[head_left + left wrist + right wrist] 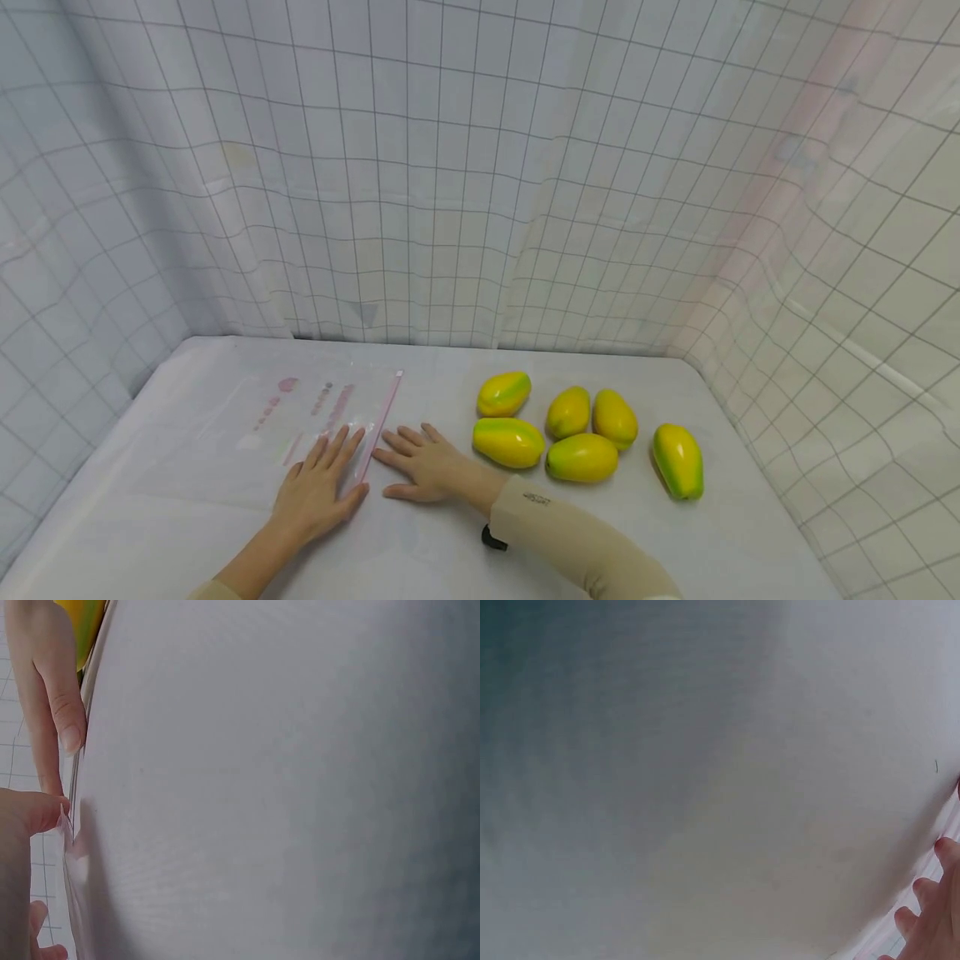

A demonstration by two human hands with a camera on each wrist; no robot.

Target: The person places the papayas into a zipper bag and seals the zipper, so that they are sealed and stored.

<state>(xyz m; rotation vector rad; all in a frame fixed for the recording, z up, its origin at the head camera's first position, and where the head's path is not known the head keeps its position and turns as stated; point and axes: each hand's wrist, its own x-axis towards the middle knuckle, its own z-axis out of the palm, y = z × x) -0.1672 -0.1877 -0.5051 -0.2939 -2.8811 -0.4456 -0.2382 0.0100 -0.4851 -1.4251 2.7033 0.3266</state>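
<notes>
A clear zip bag point(225, 442) with pink printing lies flat on the white table, its pink zip strip point(386, 408) toward the right. My left hand point(315, 492) rests on the bag near that strip, fingers straight and spread. At the strip's near end, its thumb point(45, 810) touches the bag's edge in the left wrist view. Just right of the strip, my right hand point(423, 462) lies palm down, fingers extended toward the bag and nothing held. In the right wrist view only some fingers show at the lower right corner.
Several yellow-green papayas point(582, 457) sit in a group beyond my right forearm. One more papaya point(678, 461) lies apart at the far right. A small black object point(492, 537) shows beside my right sleeve. Gridded white curtains point(450, 167) surround the table's back and sides.
</notes>
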